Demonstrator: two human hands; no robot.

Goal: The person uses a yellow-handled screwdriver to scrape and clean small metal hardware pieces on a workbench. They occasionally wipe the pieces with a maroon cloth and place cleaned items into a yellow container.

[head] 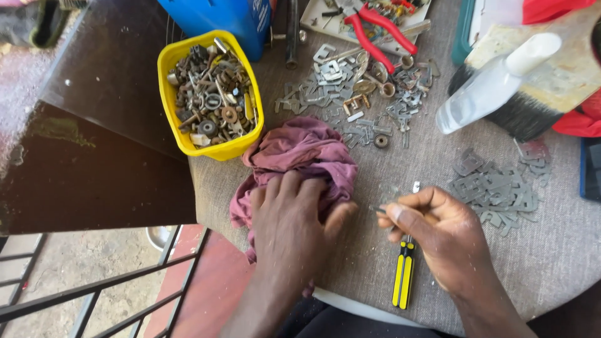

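My left hand [291,222] lies palm down on a crumpled maroon rag [307,153] near the table's front edge, fingers spread over the cloth. Just to its right, my right hand [438,231] pinches a small flat metal piece [383,209] between thumb and fingers. A yellow-and-black screwdriver [404,275] lies on the grey tabletop [375,263] under that hand, pointing toward me.
A yellow tub [172,119] of rusty screws and washers stands at the left. Loose metal clips [350,94] lie behind the rag; another heap of clips [498,191] is on the right. Red-handled pliers [375,31], a spray bottle [488,87], a wide brush [532,119] and a blue container [219,15] stand at the back.
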